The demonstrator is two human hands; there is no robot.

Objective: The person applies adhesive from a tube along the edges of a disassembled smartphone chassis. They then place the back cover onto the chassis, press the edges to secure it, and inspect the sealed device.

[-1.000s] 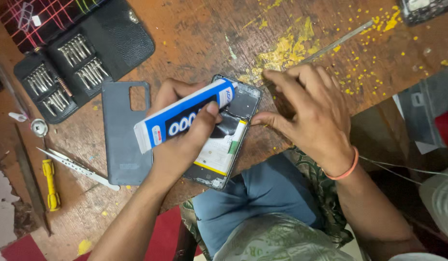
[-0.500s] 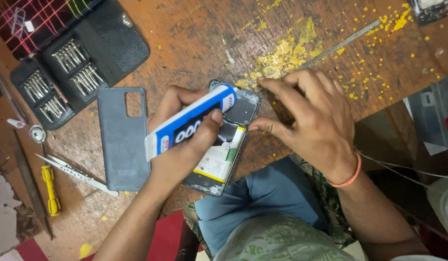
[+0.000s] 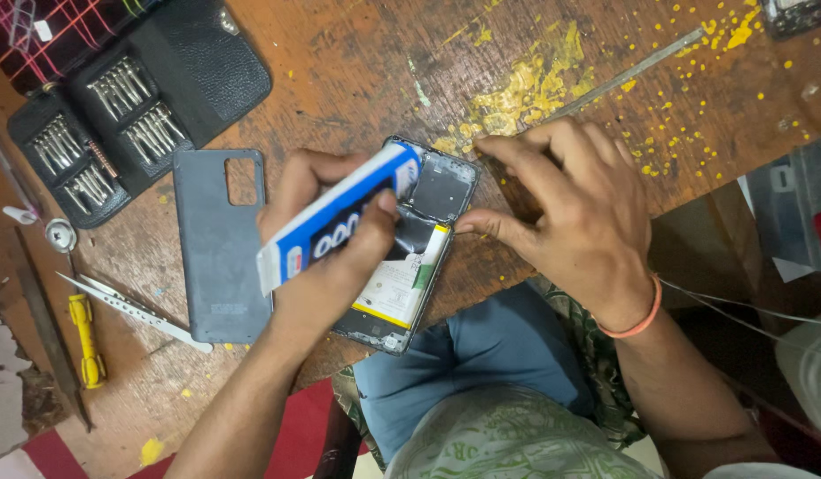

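An opened phone lies back-up on the worn wooden table, its inner frame and a white battery exposed. My left hand grips a flat blue-and-white battery and holds it tilted over the phone's middle. My right hand rests on the table at the phone's right edge, thumb and fingertips touching its upper side. The phone's grey back cover lies flat just left of my left hand.
A black case of screwdriver bits lies open at the upper left. Metal tweezers and a yellow-handled tool lie at the left. Yellow crumbs and a thin metal strip lie beyond the phone. My knees are below the table edge.
My left hand has shifted the blue-and-white battery slightly right and down over the phone. My right hand has stayed at the phone's edge.
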